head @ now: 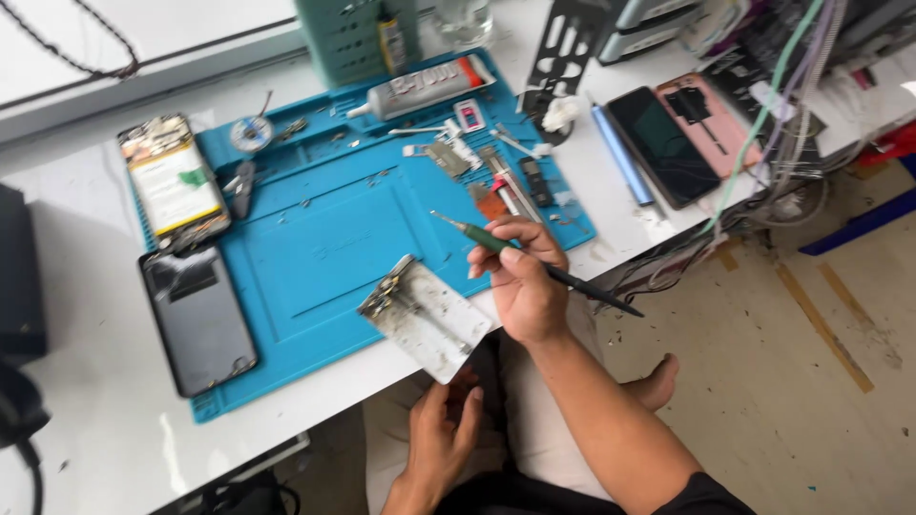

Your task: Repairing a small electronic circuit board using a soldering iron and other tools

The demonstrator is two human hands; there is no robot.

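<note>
My left hand (440, 434) holds a scratched silver metal plate (426, 318) by its near corner, tilted over the front edge of the blue work mat (324, 248). My right hand (520, 277) grips a thin green-and-black screwdriver (534, 265), its tip pointing left above the mat, just above the plate. An opened phone body with its insides showing (173, 180) lies at the mat's left edge. A dark grey phone back cover (198, 319) lies below it.
A glue tube (423, 89), tweezers, small metal parts and screws litter the mat's far side. A dark phone (662, 145) and a pink phone back (716, 120) lie on the white table to the right, beside tangled cables (782, 114). A green rack (353, 38) stands behind.
</note>
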